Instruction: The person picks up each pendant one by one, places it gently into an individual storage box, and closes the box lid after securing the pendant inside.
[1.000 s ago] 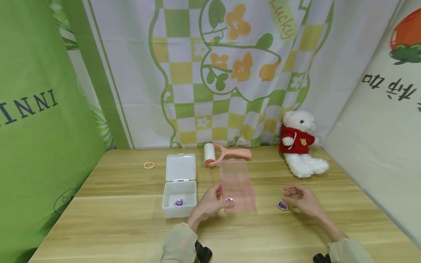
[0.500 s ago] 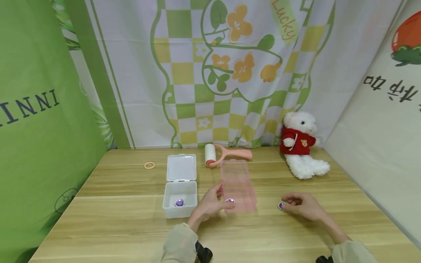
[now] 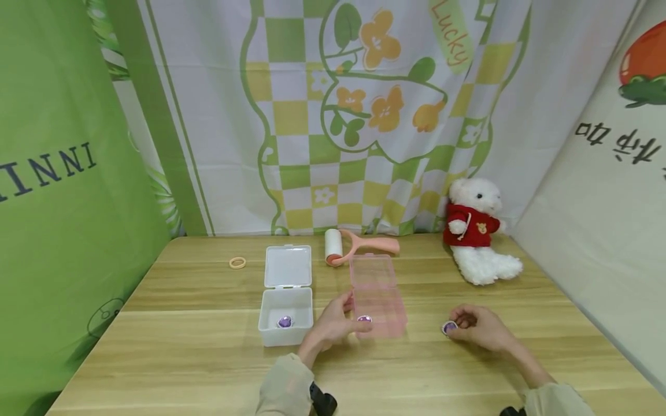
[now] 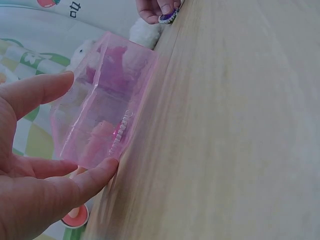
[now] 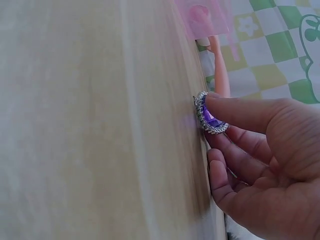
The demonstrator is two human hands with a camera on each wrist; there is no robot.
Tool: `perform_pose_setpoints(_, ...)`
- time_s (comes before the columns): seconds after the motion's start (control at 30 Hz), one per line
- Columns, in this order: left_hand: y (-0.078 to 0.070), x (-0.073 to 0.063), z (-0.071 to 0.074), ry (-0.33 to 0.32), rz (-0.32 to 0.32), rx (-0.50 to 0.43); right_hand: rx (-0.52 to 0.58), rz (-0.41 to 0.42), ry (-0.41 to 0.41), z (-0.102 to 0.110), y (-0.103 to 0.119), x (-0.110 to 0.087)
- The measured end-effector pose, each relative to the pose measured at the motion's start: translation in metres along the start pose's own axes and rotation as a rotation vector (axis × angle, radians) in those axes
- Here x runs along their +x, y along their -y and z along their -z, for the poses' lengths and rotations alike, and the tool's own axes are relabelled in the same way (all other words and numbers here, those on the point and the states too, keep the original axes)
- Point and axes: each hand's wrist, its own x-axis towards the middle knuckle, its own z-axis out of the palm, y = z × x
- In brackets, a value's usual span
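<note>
My right hand [image 3: 481, 329] pinches a purple gem with a silver beaded rim [image 5: 210, 117] between thumb and fingers, close over the table to the right of the pink box. A small tail sticks out at the gem's rim in the right wrist view. At the left front corner of the see-through pink box [image 3: 385, 318], my left hand [image 3: 335, 323] holds it, thumb along the front and fingers at the left side. Its lid [image 3: 373, 271] is raised back. Another purple gem [image 3: 364, 319] lies inside, partly behind the thumb; its beaded rim shows through the wall in the left wrist view.
Left of my left hand stands a clear white box [image 3: 273, 336] with its lid [image 3: 288, 266] up and a purple gem [image 3: 284, 322] inside. Farther back are a peach-handled lint roller [image 3: 333, 247], a beige ring [image 3: 237, 263] and a white plush bear [image 3: 480, 231] in a red top.
My right thumb and fingers have closed on the purple gem, which has shifted slightly on the right side. My left hand stays at the pink box.
</note>
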Motion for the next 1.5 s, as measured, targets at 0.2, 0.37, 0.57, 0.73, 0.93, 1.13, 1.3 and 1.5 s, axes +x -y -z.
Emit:
perform_pose_setpoints(0.2, 0.001, 0.002, 0.0, -0.001, -0.001, -0.005, 0.105, -0.008, 0.026, 0.001, 0.002, -0.001)
perform_pose_setpoints(0.37, -0.001, 0.0, 0.0, -0.003, 0.0, -0.001, 0.163, -0.013, 0.053, 0.003, 0.005, 0.0)
perform_pose_setpoints(0.57, 0.001, 0.001, -0.001, -0.004, 0.004, 0.003, 0.203, 0.014, 0.049, 0.004, 0.024, 0.0)
perform_pose_setpoints(0.73, 0.0, 0.0, 0.0, -0.006, -0.004, 0.005, 0.275, -0.016, 0.021, 0.001, 0.045, 0.009)
perform_pose_setpoints(0.93, -0.001, -0.002, 0.001, -0.001, -0.014, -0.005, 0.334, -0.012, 0.013, -0.006, 0.065, 0.025)
perform_pose_setpoints(1.13, -0.001, -0.002, 0.0, -0.007, -0.024, -0.011, 0.474, -0.024, 0.037, -0.019, 0.081, 0.037)
perform_pose_setpoints(1.3, -0.001, -0.002, 0.0, -0.008, -0.022, -0.01, 0.504, 0.001, 0.047, -0.034, 0.094, 0.05)
perform_pose_setpoints(1.5, 0.0, -0.001, 0.0, -0.002, -0.02, 0.002, 0.419, 0.058, 0.096, -0.05, 0.103, 0.064)
